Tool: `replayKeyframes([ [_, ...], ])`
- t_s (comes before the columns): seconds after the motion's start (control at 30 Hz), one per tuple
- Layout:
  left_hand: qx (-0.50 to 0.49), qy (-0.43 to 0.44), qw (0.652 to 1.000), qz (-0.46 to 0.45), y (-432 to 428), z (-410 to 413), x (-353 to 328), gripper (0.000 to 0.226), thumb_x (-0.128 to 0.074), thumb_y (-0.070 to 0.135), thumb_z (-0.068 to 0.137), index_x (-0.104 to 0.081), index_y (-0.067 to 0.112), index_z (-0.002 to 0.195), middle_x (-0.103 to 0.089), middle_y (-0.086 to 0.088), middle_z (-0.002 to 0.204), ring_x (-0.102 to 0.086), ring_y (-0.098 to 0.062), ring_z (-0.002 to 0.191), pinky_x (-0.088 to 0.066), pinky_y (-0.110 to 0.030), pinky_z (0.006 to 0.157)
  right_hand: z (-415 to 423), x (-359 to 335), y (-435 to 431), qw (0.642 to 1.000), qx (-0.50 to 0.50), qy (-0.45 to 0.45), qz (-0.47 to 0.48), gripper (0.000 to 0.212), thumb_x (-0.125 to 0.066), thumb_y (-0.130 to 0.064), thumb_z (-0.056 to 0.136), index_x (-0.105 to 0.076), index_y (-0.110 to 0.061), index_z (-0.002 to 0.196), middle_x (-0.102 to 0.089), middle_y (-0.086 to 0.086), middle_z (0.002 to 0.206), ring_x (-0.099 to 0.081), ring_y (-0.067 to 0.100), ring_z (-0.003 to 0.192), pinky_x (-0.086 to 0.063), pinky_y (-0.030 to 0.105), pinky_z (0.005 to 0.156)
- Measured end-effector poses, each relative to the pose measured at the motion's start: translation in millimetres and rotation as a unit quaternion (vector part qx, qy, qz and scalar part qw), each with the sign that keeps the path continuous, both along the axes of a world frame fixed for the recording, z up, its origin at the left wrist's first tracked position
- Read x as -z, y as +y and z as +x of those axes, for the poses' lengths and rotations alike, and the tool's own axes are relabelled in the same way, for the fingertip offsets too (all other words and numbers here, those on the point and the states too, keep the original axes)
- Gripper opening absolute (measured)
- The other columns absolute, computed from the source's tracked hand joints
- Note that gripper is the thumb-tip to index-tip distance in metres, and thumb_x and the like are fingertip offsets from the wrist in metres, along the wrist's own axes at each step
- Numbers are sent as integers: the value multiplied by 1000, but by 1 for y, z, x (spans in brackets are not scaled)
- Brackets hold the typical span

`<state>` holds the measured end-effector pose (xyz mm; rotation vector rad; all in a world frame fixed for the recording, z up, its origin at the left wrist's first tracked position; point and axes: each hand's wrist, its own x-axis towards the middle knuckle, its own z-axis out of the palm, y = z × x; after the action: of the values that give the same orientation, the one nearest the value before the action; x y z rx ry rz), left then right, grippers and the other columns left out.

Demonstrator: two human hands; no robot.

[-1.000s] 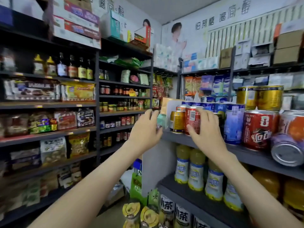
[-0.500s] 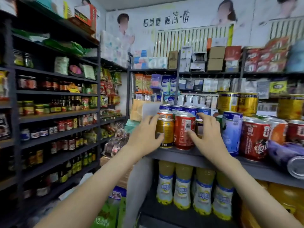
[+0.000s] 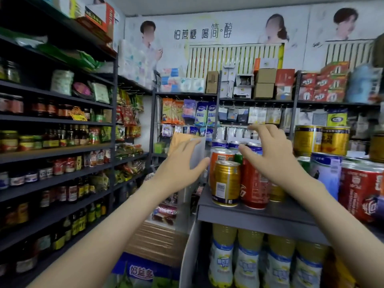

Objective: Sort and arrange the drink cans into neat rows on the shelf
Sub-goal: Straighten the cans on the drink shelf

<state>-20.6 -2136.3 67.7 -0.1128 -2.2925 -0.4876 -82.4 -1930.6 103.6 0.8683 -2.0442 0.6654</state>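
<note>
Near edge of the grey shelf (image 3: pixel 249 215): gold can (image 3: pixel 226 182) and red can (image 3: pixel 254 183) stand upright side by side, the red at the gold's 3 o'clock. Left hand (image 3: pixel 182 166) is at the gold's 9 o'clock, fingers spread and released, holding nothing. Right hand (image 3: pixel 274 161) is over the red can's 1 o'clock, fingers loosely splayed, gripping nothing; orange can (image 3: pixel 221 156) is behind at 12 o'clock, with blue-topped cans (image 3: pixel 234 144) farther back.

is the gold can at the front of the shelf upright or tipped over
Upright: the gold can stands on its base at the shelf edge, lid up, next to the red can.
</note>
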Motion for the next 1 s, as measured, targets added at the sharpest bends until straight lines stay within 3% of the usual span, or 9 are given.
replayKeyframes([
  [0.13,24,0,998,-51,-36,-11,-4,62,-48,43,94,-22,24,147,-29,5,150,-31,-16,136,-35,-35,104,-5,-27,-22,996,48,-34,64,53,-54,-45,90,-46,-15,132,-50,6,129,-41,23,122,-35,44,103],
  [0.27,43,-5,996,-75,-63,-29,1,64,-50,42,93,-21,24,148,-29,3,150,-29,-24,137,-43,-42,100,-16,-46,-50,974,82,-138,162,54,-54,-50,89,-47,-17,131,-55,4,126,-49,21,113,-42,36,94],
  [0.37,77,6,993,-94,-70,-40,10,61,-50,39,94,-24,21,146,-27,2,151,-28,-19,137,-36,-36,105,-22,-52,-65,950,110,-203,211,53,-54,-52,88,-47,-19,130,-57,2,124,-53,18,106,-42,30,88],
  [0.43,103,22,990,-97,-71,-48,16,59,-50,38,94,-25,22,145,-29,4,149,-32,-16,132,-31,-22,98,-24,-53,-74,932,133,-236,242,55,-53,-56,87,-48,-22,130,-58,1,124,-55,18,107,-43,34,95],
  [0.57,122,69,985,-95,-70,-64,26,59,-50,36,94,-28,18,146,-33,2,148,-24,-13,136,-20,-23,107,-26,-52,-86,900,171,-274,292,60,-49,-62,86,-48,-24,132,-52,0,134,-49,20,119,-37,37,104],
  [0.67,133,115,979,-102,-67,-74,33,59,-54,33,91,-36,10,143,-41,-4,143,-27,-18,136,-11,-18,108,-31,-54,-91,886,189,-296,303,67,-53,-60,86,-42,-21,139,-44,1,143,-42,22,129,-30,37,108],
  [0.83,140,92,980,-107,-64,-86,42,64,-55,35,91,-33,7,144,-43,-10,142,-30,-23,136,-14,-31,114,-38,-54,-97,866,188,-343,312,74,-59,-53,84,-36,-14,143,-38,6,148,-39,23,133,-30,37,108],
  [1.0,104,35,982,-154,-62,-91,50,61,-41,49,94,-30,17,145,-41,3,146,-17,-12,142,11,-44,114,-38,-50,-93,893,180,-308,273,61,-64,-56,78,-63,-7,115,-66,6,114,-60,18,101,-45,29,83],
])
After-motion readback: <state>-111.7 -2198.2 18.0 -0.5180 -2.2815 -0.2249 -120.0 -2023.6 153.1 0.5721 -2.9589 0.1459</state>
